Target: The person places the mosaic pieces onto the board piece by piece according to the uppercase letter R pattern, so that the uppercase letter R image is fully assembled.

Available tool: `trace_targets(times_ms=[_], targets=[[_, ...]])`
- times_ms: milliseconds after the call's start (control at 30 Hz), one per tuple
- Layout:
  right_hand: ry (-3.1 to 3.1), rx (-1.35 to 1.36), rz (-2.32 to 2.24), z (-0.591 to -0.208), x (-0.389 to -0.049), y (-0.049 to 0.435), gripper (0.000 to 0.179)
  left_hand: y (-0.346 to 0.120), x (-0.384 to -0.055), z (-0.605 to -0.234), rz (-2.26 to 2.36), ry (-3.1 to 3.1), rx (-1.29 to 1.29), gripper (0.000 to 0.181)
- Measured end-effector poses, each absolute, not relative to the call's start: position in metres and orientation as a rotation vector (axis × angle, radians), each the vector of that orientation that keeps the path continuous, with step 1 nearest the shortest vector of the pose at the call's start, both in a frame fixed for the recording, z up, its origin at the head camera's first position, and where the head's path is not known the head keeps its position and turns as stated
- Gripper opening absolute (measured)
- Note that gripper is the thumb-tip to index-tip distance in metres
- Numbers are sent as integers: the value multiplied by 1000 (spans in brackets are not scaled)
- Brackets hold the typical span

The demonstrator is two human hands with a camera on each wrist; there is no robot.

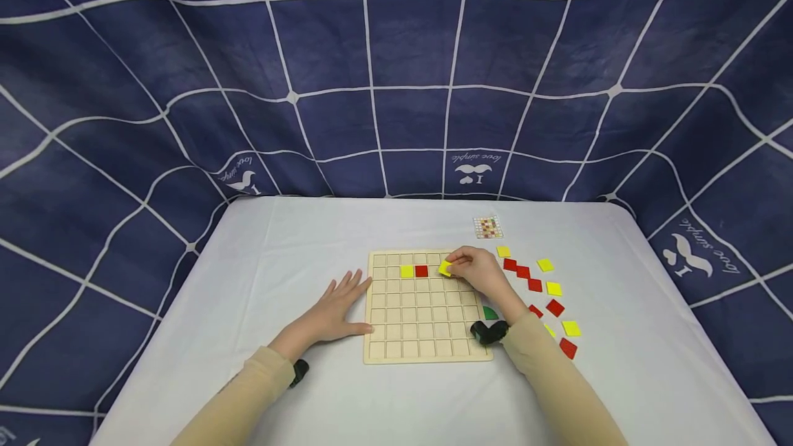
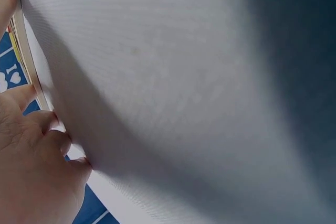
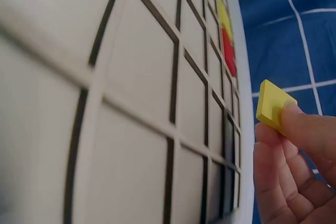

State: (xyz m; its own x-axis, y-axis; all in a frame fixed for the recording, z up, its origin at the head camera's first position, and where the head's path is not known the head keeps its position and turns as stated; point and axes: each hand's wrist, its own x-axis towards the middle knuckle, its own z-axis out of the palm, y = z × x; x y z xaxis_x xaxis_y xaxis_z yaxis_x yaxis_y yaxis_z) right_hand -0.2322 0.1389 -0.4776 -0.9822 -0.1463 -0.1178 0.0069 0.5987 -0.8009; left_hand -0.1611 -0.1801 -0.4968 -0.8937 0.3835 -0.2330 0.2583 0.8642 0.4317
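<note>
A wooden grid board (image 1: 427,349) lies on the white table. In its second row from the back sit a yellow square tile (image 1: 407,271) and, beside it, a red square tile (image 1: 421,271). My right hand (image 1: 477,268) pinches another yellow tile (image 3: 274,106) between thumb and fingers, tilted, over the same row to the right of the red one. My left hand (image 1: 331,312) lies spread at the board's left edge, thumb and fingertips (image 2: 31,93) against that edge.
Right of the board lie loose red tiles (image 1: 555,308) and yellow tiles (image 1: 571,328), several of each. A green rounded piece (image 1: 490,313) is at the board's right edge. Behind it lies a small card with a coloured grid pattern (image 1: 487,227). A blue curtain (image 1: 409,122) hangs around the table.
</note>
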Motion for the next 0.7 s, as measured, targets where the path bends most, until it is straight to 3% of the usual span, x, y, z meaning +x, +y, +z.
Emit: trace_targets(times_ms=[700], targets=[[2776, -288, -1160, -489, -242, 111, 10, -181, -161, -498, 593, 2725, 492, 101]])
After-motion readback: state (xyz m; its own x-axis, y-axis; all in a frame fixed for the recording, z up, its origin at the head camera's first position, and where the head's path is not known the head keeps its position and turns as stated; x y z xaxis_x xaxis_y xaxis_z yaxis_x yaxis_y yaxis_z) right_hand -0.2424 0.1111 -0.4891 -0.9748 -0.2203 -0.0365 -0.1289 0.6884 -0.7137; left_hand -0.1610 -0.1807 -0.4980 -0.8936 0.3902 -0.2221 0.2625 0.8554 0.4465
